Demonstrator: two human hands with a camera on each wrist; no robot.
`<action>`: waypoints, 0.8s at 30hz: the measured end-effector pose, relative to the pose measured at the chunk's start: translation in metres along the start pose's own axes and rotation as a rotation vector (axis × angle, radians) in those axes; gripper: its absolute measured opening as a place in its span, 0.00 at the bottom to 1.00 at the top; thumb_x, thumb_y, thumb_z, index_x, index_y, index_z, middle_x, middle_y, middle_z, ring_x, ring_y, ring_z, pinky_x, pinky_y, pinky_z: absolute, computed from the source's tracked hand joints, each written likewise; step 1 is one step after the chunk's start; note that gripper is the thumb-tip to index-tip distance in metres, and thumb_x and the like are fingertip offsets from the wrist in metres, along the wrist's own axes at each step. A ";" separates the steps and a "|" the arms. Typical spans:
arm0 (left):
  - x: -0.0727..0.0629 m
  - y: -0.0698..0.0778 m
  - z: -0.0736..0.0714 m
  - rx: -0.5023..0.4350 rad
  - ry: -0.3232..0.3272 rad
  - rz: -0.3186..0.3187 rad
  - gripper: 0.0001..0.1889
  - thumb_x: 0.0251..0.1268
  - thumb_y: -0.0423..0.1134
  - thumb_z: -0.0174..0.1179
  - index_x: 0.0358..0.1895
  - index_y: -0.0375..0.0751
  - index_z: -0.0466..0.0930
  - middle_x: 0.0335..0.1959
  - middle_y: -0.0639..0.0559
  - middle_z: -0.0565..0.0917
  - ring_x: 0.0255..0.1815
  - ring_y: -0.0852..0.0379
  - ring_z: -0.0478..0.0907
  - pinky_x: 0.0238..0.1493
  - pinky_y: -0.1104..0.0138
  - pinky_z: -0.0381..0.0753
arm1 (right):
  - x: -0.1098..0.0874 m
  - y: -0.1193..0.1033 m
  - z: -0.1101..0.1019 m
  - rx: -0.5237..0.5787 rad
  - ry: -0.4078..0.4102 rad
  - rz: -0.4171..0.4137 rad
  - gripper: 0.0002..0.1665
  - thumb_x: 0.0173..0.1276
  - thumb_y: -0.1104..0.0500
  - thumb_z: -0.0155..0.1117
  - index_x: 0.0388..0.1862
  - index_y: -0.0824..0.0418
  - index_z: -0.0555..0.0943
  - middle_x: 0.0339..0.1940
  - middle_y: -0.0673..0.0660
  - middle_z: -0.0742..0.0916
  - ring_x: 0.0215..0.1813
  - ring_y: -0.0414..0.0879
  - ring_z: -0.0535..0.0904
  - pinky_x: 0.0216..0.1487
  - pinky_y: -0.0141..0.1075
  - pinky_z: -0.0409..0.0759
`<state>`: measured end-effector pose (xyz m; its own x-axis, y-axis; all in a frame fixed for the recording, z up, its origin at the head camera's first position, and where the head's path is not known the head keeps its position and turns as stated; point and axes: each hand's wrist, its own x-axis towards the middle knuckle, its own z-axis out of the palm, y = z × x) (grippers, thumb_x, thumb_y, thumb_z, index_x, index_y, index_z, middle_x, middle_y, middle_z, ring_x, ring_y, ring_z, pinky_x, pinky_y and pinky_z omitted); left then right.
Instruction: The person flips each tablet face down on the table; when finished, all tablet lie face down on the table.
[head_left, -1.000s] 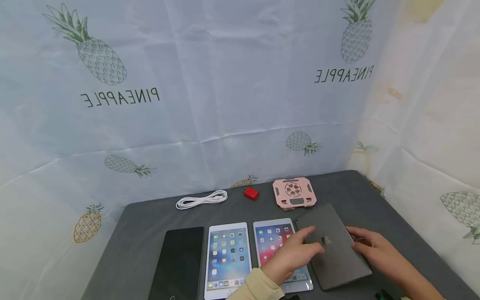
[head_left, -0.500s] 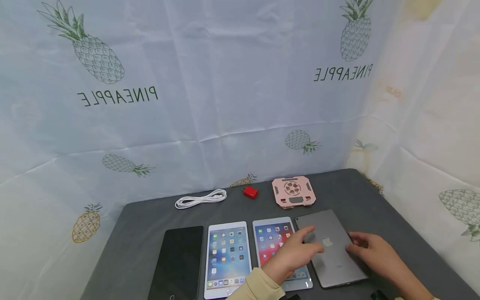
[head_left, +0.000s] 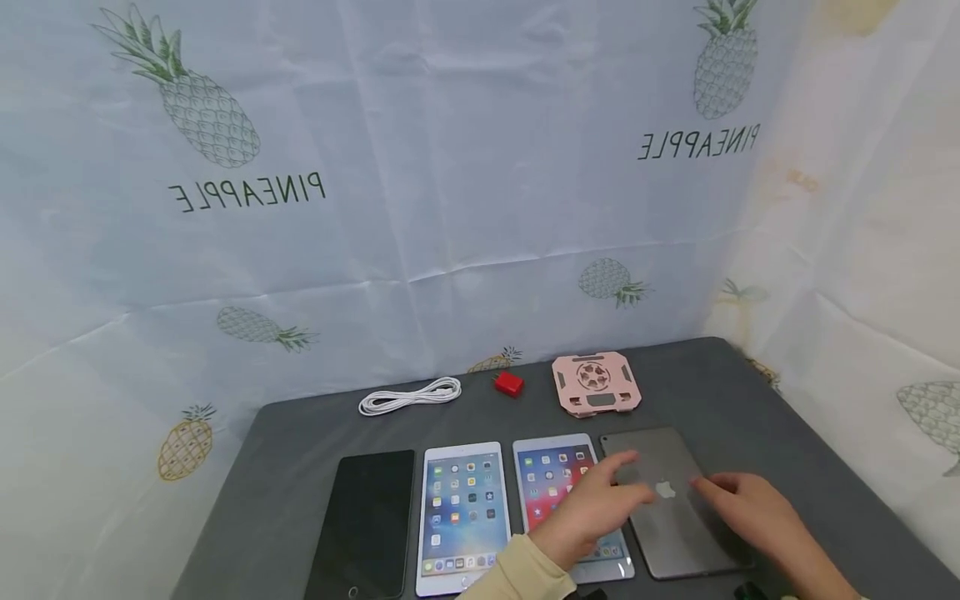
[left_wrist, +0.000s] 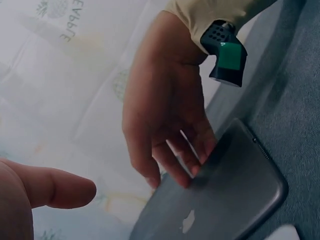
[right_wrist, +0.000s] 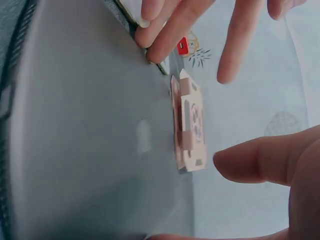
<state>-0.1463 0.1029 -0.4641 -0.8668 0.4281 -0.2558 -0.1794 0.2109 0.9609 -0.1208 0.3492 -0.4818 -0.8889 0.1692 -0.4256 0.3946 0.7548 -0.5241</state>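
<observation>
A grey tablet [head_left: 667,521] with an apple mark lies back side up, almost flat, at the right of the row. My left hand [head_left: 596,508] reaches over a white tablet [head_left: 543,492] with a lit screen. Its index finger and thumb are spread, and the right wrist view shows other left fingertips [right_wrist: 157,50] at the grey tablet's edge. At the opposite edge is my right hand [head_left: 753,508]. In the right wrist view its thumb [right_wrist: 255,157] stands apart from the back. The left wrist view shows the right fingers [left_wrist: 175,160] along the edge, partly hidden.
Another lit white tablet [head_left: 463,517] and a black tablet [head_left: 367,521] lie to the left on the grey tabletop [head_left: 255,500]. Behind them are a bundled white cable [head_left: 408,396], a red charger plug [head_left: 509,383] and a pink stand [head_left: 597,383]. Pineapple-print cloth [head_left: 450,167] hangs behind.
The grey tablet's raised right side has come down, so it lies flatter. My right hand has lowered with it and shifted slightly inward; the left hand has stayed about the same.
</observation>
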 end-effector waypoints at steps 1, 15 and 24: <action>-0.002 0.000 -0.005 0.004 0.000 0.009 0.30 0.62 0.40 0.69 0.70 0.53 0.83 0.71 0.49 0.81 0.63 0.51 0.78 0.68 0.45 0.82 | 0.000 -0.003 0.001 -0.018 0.014 -0.007 0.50 0.80 0.33 0.55 0.66 0.82 0.77 0.61 0.82 0.83 0.58 0.74 0.84 0.51 0.59 0.86; -0.053 -0.011 -0.103 0.093 0.147 -0.008 0.41 0.69 0.48 0.65 0.80 0.28 0.66 0.78 0.27 0.71 0.75 0.31 0.73 0.72 0.30 0.72 | -0.014 -0.118 0.056 -0.080 0.136 -0.269 0.50 0.70 0.37 0.72 0.73 0.76 0.75 0.63 0.76 0.85 0.61 0.69 0.84 0.58 0.66 0.86; -0.057 -0.021 -0.112 0.076 0.093 -0.034 0.41 0.69 0.45 0.64 0.77 0.20 0.66 0.78 0.26 0.71 0.77 0.32 0.72 0.77 0.32 0.69 | -0.017 -0.150 0.080 -0.176 0.095 -0.220 0.58 0.63 0.30 0.75 0.71 0.77 0.75 0.63 0.79 0.82 0.62 0.76 0.81 0.58 0.71 0.84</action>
<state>-0.1458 -0.0247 -0.4582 -0.9007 0.3372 -0.2741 -0.1771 0.2912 0.9401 -0.1465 0.1819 -0.4552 -0.9696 0.0418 -0.2410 0.1512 0.8767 -0.4566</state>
